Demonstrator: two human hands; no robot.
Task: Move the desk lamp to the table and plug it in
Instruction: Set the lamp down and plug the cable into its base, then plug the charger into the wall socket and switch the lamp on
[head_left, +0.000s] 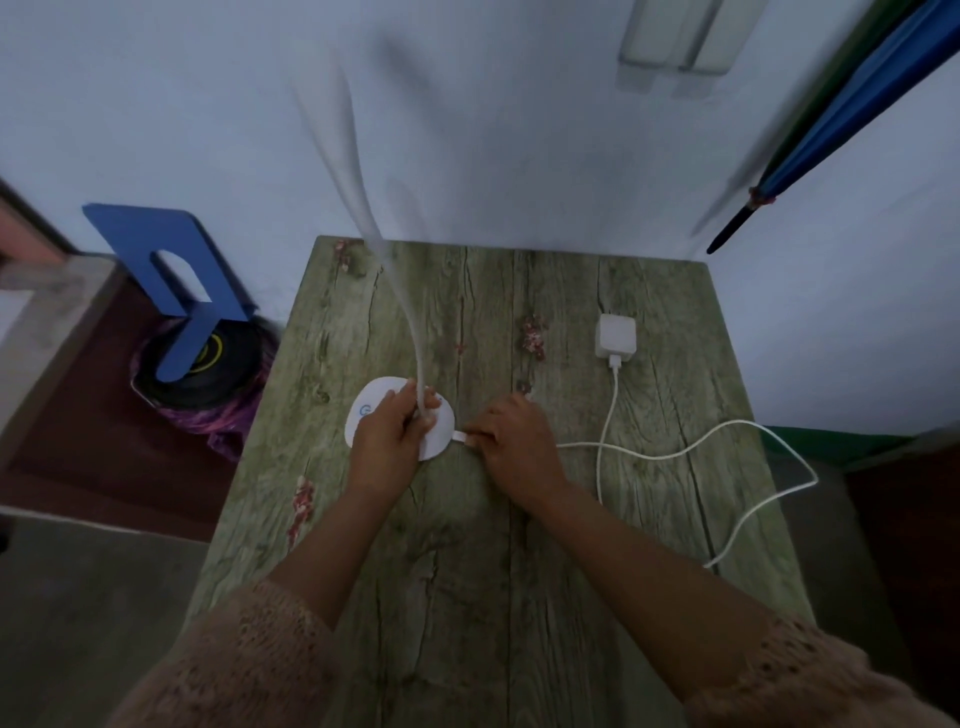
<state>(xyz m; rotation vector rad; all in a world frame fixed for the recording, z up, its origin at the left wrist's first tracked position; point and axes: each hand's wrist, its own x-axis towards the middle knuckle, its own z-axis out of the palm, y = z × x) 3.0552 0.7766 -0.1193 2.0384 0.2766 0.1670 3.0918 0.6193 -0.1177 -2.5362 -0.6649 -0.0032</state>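
Observation:
A white desk lamp stands on the green wood-grain table (519, 571). Its round base (371, 405) bears a blue power mark, and its thin neck (410, 322) rises blurred toward the wall. My left hand (387, 434) grips the neck just above the base. My right hand (511, 441) pinches the white plug (461, 438) of the cable right at the base's right edge. The white cable (675, 452) loops over the table to a white power adapter (615, 335) lying flat at the back right.
A blue bookend (171, 265) stands on a dark round object left of the table. A folded blue umbrella (852, 109) leans at the upper right. White wall sockets (675, 39) are mounted above the table. The cable loop hangs past the table's right edge.

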